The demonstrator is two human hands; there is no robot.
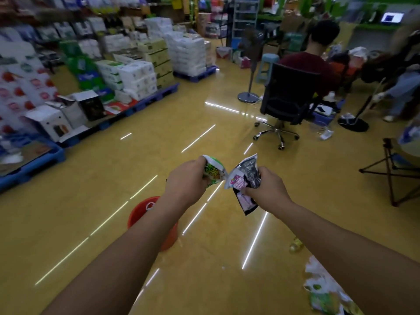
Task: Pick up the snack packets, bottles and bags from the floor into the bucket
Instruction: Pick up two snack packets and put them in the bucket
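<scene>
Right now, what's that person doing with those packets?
Someone is tidying a shop floor. The left hand grips a green packet, and the right hand grips black and pink packets. Both are held up above the floor. A red bucket stands on the floor under the left arm. To the right, what looks like a yellow bottle and some bags lie on the floor, not yet picked up.
</scene>
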